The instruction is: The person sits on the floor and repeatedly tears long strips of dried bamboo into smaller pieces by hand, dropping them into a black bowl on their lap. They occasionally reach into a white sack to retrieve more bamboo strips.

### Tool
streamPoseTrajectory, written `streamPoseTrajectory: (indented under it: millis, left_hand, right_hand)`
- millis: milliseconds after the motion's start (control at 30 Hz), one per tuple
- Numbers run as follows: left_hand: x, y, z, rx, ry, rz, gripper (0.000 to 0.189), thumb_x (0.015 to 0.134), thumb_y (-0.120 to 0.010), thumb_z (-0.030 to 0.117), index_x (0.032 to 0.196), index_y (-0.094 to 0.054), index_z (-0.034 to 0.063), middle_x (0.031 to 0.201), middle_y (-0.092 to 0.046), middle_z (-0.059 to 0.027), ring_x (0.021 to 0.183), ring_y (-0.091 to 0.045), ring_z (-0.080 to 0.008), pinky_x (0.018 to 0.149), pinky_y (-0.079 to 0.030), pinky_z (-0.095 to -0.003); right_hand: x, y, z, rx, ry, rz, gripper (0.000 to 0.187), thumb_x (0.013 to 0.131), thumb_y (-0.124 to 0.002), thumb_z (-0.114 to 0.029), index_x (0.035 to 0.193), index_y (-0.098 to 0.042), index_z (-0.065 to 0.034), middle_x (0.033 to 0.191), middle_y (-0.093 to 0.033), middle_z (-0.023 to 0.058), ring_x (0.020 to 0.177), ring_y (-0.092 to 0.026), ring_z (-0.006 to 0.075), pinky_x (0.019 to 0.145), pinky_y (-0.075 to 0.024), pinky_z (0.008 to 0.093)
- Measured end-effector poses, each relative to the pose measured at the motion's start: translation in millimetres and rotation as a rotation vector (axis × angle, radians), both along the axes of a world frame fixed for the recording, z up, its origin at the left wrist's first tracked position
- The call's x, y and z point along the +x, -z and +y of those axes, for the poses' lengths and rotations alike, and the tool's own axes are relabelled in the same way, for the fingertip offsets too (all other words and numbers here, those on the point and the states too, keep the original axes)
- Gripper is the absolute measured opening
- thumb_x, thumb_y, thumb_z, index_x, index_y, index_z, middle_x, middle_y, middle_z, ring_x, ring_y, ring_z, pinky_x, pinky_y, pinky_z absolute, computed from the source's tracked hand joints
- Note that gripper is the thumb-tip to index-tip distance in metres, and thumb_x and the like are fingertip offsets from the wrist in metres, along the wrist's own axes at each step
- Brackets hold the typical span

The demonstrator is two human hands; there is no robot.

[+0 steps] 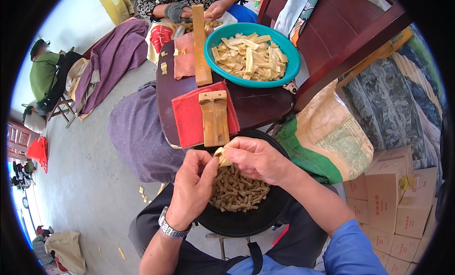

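My left hand (192,189), with a metal-band watch on its wrist, pinches one side of a curled, pale yellow dried plant strip (223,158). The strip's other side is between the thumb and fingers of my right hand (261,161). Both hands are over a round black basin (245,229) between my knees, which contains a heap of small, brownish short pieces (238,193). Just beyond my fingers, a wooden board (215,120) with a crosspiece at its far end rests on a folded red cloth (186,122).
A teal basin (249,84) of pale strips (249,56) stands on a dark red chair seat (167,108). Beyond are a narrow wooden plank (202,47) and another person's hands (217,10). To the right are a woven sack (330,143) and stacked cartons (385,189).
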State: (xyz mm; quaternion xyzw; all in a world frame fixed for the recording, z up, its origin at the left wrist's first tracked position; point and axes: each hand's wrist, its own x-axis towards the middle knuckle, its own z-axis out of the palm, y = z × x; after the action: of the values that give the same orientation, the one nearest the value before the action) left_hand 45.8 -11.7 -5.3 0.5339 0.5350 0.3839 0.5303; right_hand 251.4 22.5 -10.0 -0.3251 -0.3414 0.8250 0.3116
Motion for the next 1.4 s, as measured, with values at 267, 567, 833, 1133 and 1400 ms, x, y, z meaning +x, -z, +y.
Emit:
streamPoseTrajectory:
  millis: [267, 567, 833, 1133, 1400]
  left_hand:
    - [6, -21, -11, 0.167, 0.063, 0.204, 0.033, 0.094, -0.072, 0.015, 0.118, -0.055, 0.0005, 0.089, -0.062, -0.0061, 0.070, -0.060, -0.0135, 0.063, -0.051, -0.0298]
    - [-3, -16, -11, 0.376, 0.157, 0.416, 0.019, 0.096, -0.068, 0.016, 0.099, -0.057, 0.0015, 0.076, -0.054, -0.0134, 0.062, -0.054, -0.0249, 0.060, -0.048, -0.0368]
    - [-28, -23, -6, -0.276, 0.011, -0.317, 0.022, 0.104, -0.057, 0.020, 0.086, -0.058, 0.0067, 0.065, -0.047, 0.0057, 0.060, -0.039, -0.0037, 0.055, -0.032, -0.0213]
    - [-98, -20, 13, 0.010, -0.240, -0.388, 0.029, 0.105, -0.051, 0.028, 0.082, -0.052, 0.0100, 0.062, -0.042, 0.0041, 0.052, -0.036, -0.0079, 0.050, -0.030, -0.0256]
    - [-25, -23, 9, 0.516, 0.093, 0.359, 0.029, 0.092, -0.074, 0.021, 0.105, -0.058, 0.0002, 0.101, -0.060, -0.0124, 0.095, -0.061, -0.0240, 0.084, -0.051, -0.0363]
  right_hand:
    - [-9, -4, -4, 0.296, -0.081, -0.159, 0.021, 0.107, -0.051, -0.025, 0.113, -0.056, -0.0059, 0.083, -0.050, -0.0050, 0.072, -0.043, 0.0022, 0.063, -0.0389, 0.0206]
    - [-9, -4, -6, 0.493, -0.171, -0.295, 0.027, 0.109, -0.047, -0.030, 0.111, -0.051, -0.0043, 0.085, -0.053, -0.0008, 0.079, -0.050, 0.0083, 0.071, -0.0444, 0.0270]
    - [5, -9, 6, 0.440, -0.144, -0.347, 0.022, 0.103, -0.059, -0.027, 0.107, -0.053, -0.0059, 0.088, -0.056, -0.0013, 0.081, -0.049, 0.0046, 0.072, -0.0429, 0.0226]
    - [38, -18, 15, 0.685, 0.093, -0.654, 0.022, 0.097, -0.069, -0.023, 0.095, -0.058, -0.0053, 0.073, -0.056, -0.0030, 0.067, -0.052, 0.0037, 0.061, -0.0455, 0.0256]
    - [11, -22, 0, 0.727, -0.056, -0.576, 0.020, 0.099, -0.067, -0.022, 0.100, -0.056, -0.0046, 0.080, -0.063, 0.0070, 0.074, -0.060, 0.0153, 0.070, -0.0495, 0.0317]
